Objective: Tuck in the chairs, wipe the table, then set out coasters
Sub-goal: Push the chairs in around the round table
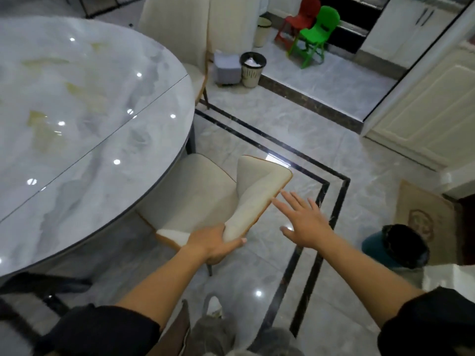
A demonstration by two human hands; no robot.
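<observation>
Shows a round table (84,104), its glossy grey-white marble top rimmed in dark, crossed by one straight seam and marked with yellowish smears. Finds a cream near chair (200,194) with tan edging at the table's near right edge, seat front just under the rim, backrest turned away from the table and skewed to it. Puts a second cream far chair (174,24) at the table's far edge, seat partly under the rim, back upright.
</observation>
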